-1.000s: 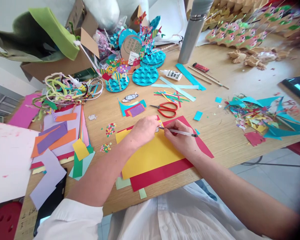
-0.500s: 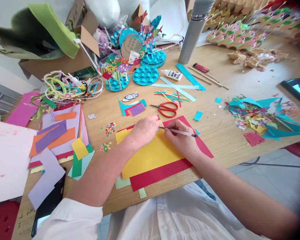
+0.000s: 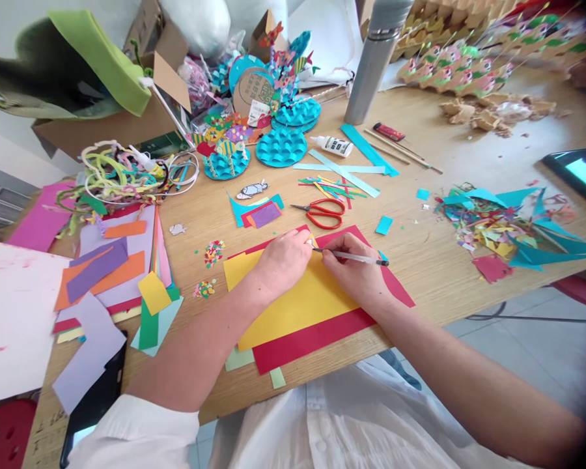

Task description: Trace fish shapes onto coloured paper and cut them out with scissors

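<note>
My right hand (image 3: 355,270) grips a pen (image 3: 361,258) with a clear barrel and dark end, its tip pointing left. The tip meets a small white paper cutout (image 3: 311,243), which the fingers of my left hand (image 3: 284,260) pinch or press from the left. Most of that cutout is hidden by the fingers. Both hands rest on a yellow sheet of paper (image 3: 293,319), which lies over a red sheet (image 3: 312,342). Just beyond them lie red-handled scissors (image 3: 325,213). Two white fish cutouts, one striped (image 3: 252,189) and one plain (image 3: 178,229), lie farther left.
Paper scraps (image 3: 488,221) are heaped on the right. Coloured sheets (image 3: 112,260) and pipe cleaners (image 3: 122,172) lie left. Behind stand blue egg-tray discs (image 3: 282,148), a glue bottle (image 3: 333,146) and a grey flask (image 3: 375,78). Confetti piles (image 3: 213,253) sit left of the yellow sheet.
My left hand has shifted slightly and covers more of the white cutout. The pen stays in my right hand with its tip at the cutout. The view has moved slightly.
</note>
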Available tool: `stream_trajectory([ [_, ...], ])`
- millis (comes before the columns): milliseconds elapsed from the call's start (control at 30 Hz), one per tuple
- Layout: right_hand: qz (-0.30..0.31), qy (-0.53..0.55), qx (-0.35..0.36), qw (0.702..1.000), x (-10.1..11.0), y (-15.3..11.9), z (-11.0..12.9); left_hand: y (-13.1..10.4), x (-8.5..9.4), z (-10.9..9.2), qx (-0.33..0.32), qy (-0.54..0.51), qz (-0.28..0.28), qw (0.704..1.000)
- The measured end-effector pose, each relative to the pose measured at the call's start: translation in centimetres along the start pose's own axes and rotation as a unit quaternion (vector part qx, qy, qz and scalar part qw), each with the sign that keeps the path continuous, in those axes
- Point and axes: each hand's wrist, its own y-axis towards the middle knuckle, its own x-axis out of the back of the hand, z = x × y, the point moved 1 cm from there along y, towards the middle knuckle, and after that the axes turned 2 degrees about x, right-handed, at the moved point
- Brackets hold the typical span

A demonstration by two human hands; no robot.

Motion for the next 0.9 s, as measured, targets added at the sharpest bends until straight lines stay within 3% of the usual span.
stream_trajectory([
  [500, -0.015, 0.006, -0.032, 0.999, 0.14, 0.01, -0.01, -0.49, -0.62, -0.7, -0.022, 0.054, -0.023, 0.998],
  [900, -0.019, -0.01, -0.014, 1.0, 0.2, 0.19, -0.08, -0.8, -0.44, -1.03, -0.028, 0.065, -0.022, 0.997],
])
